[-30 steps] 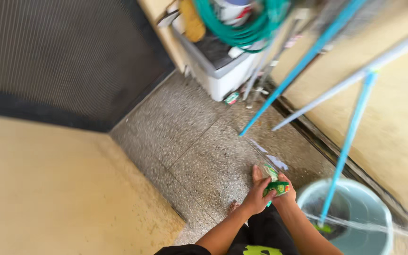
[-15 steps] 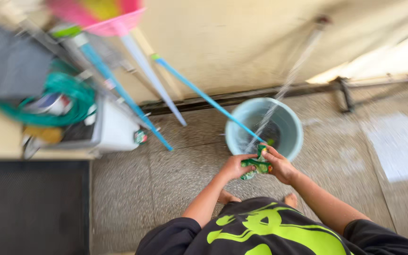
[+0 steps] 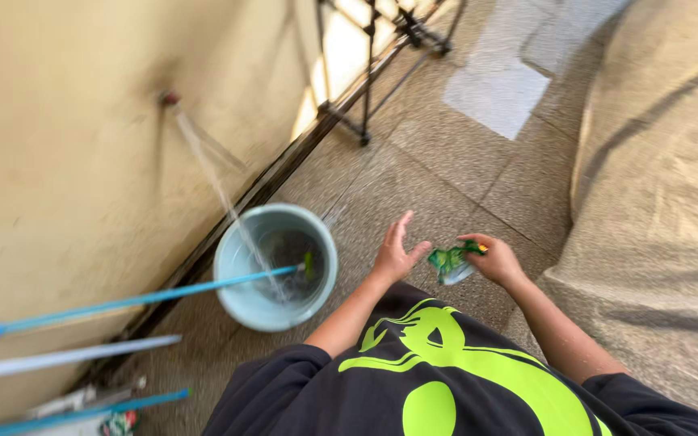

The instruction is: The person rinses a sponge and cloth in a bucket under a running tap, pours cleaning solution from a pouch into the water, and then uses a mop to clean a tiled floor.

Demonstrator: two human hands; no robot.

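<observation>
One crumpled green plastic sachet point(image 3: 451, 262) sits clamped in our right hand point(image 3: 496, 260); our left hand point(image 3: 395, 252) hangs spread apart beside it.

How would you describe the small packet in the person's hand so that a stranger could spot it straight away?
Start at the pale blue bucket by the wall, then look across the floor to the person's right hand. Pinched in it is the green sachet, crumpled and glossy, the only bright green packet there.
</observation>
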